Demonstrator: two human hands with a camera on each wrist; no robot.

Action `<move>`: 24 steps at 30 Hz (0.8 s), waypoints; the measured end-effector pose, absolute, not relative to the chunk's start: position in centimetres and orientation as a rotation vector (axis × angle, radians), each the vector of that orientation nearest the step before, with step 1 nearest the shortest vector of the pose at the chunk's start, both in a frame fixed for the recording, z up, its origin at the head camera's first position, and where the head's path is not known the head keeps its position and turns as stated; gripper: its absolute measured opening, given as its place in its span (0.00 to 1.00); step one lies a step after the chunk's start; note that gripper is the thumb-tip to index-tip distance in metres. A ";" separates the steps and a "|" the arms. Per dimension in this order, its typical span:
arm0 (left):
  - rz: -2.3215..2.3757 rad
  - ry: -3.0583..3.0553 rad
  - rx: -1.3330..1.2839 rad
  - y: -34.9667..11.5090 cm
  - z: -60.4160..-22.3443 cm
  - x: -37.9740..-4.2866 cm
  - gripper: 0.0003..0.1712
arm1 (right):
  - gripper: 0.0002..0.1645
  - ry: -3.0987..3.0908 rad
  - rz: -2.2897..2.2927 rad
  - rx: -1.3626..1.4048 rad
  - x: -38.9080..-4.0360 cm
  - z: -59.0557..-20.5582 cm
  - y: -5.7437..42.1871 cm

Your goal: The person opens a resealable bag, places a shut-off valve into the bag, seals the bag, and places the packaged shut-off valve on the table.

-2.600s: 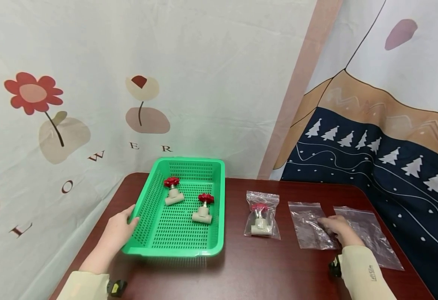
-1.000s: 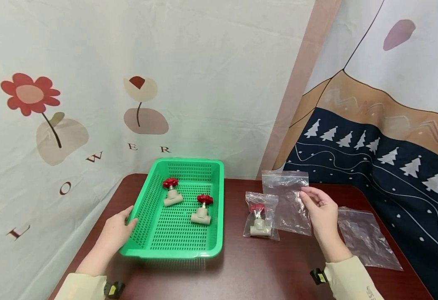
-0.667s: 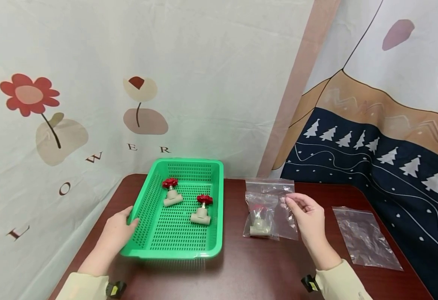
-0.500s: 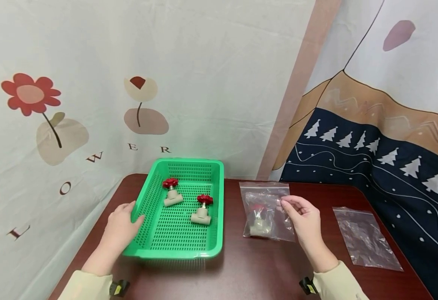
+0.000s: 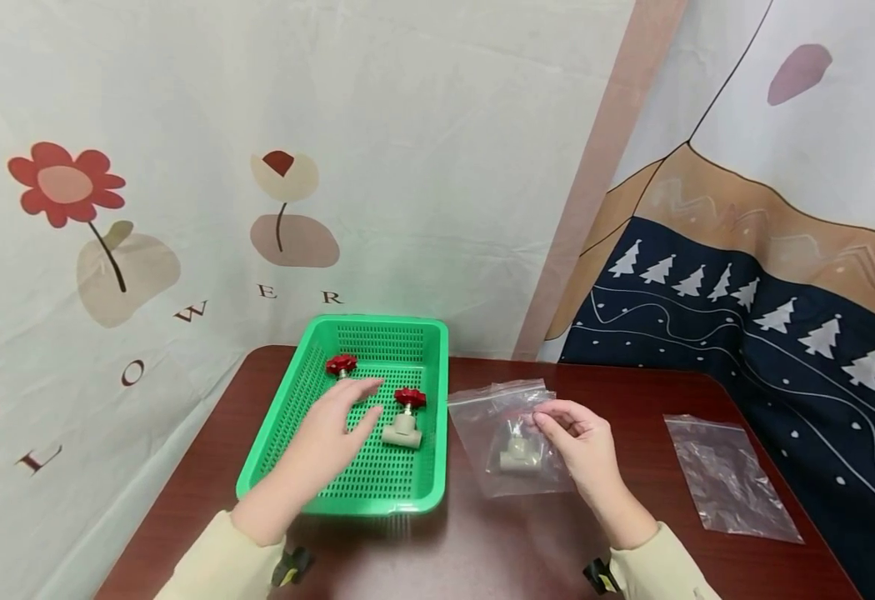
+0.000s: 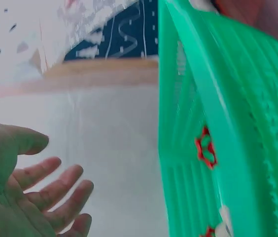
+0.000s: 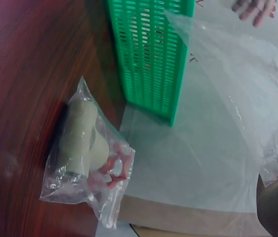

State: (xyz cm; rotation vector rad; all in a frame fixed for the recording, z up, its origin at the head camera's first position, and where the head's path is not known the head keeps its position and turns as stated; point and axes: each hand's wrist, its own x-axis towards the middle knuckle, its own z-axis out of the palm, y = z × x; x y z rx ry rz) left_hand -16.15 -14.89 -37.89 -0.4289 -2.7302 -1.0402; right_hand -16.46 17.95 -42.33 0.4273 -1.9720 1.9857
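Note:
My right hand [image 5: 583, 454] pinches the right edge of a clear zip bag [image 5: 471, 425], raised and with nothing seen inside it. Behind that bag, a second zip bag [image 7: 80, 143] lies on the table, holding a beige pipe valve with a red handwheel. My left hand [image 5: 325, 442] hovers over the green basket [image 5: 440, 467], fingers spread and holding nothing; the left wrist view shows its palm turned up. Inside the basket are two more valves: one valve [image 5: 403, 431] in plain sight, the other valve [image 5: 342, 363] mostly hidden by the left hand except its red wheel.
Another flat clear zip bag [image 5: 733, 475] lies at the right side of the brown table [image 5: 617, 383]. A printed cloth [image 5: 437, 167] hangs right behind the table, and a dark blue tree-patterned part [image 5: 707, 308] drapes along the right.
My right hand has picked a bag off the table and carried it left, in front of the bagged valve. My left hand has let go of the basket's left rim and moved right over the basket.

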 end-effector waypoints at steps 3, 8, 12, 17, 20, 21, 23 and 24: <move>-1.091 -2.725 -0.523 -13.2 -37.3 -16.4 0.22 | 0.08 -1.994 1.986 0.473 -16.5 -42.6 17.8; -1.173 -2.735 -0.618 -11.4 -36.4 -17.0 0.19 | 0.08 -2.060 1.940 0.509 -16.6 -42.9 17.7; -1.293 -2.786 -0.645 -10.5 -35.9 -17.4 0.17 | 0.08 -2.096 1.929 0.577 -16.6 -43.3 17.7; -1.449 -2.831 -0.755 -9.6 -35.9 -18.0 0.13 | 0.08 -2.133 1.898 0.639 -16.7 -43.5 17.9; -1.492 -2.847 -0.826 -9.0 -36.2 -18.2 0.12 | 0.08 -2.136 1.872 0.679 -16.7 -43.5 17.9; -1.500 -2.856 -0.835 -8.9 -36.3 -18.3 0.12 | 0.08 -2.136 1.863 0.690 -16.8 -43.5 17.8; -1.521 -2.873 -0.835 -8.6 -36.4 -18.3 0.12 | 0.08 -2.133 1.858 0.706 -16.8 -43.6 17.7; -1.517 -2.876 -0.835 -8.6 -36.4 -18.3 0.11 | 0.08 -2.135 1.857 0.710 -16.8 -43.5 17.7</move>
